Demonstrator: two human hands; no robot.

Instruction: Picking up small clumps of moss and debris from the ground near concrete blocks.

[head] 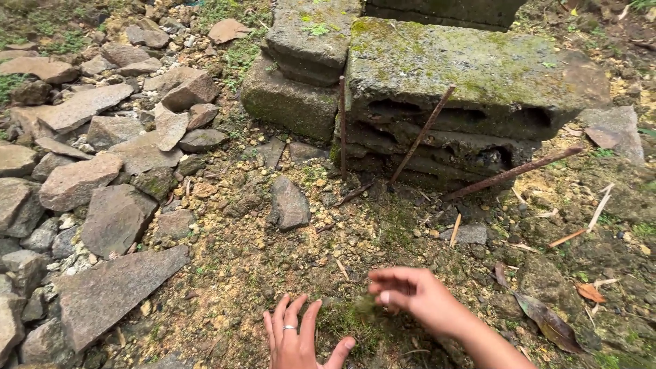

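Moss (362,309) is the thing in hand: a small dark-green tuft on the ground, low in the head view, lying between my two hands and just under the fingertips of my right hand (410,295). That hand comes in from the lower right, its fingers curled and bunched together over the tuft; the picture is blurred there, so I cannot tell whether the grip has closed on the moss or only hovers at it. My left hand (297,335), with a ring on one finger, lies flat with fingers spread wide and nothing in its grip, palm down on the soil just left of the green patch. As I judge it, the plucking is at an early stage: the patch of moss around the tuft looks mostly whole, and more green growth covers the stone blocks (437,75) stacked farther off, untouched. The tuft is too small and smeared to show a clear long axis; it reads as a roundish clump, and I cannot say which way it points. Around it the ground (260,260) is yellowish gravel and damp earth with dry leaves (547,321) at the right. Rusty iron rods (424,133) lean against the blocks, one upright, others slanting toward the right. A heap of flat grey rocks (89,184) fills the left side, well apart from both hands.
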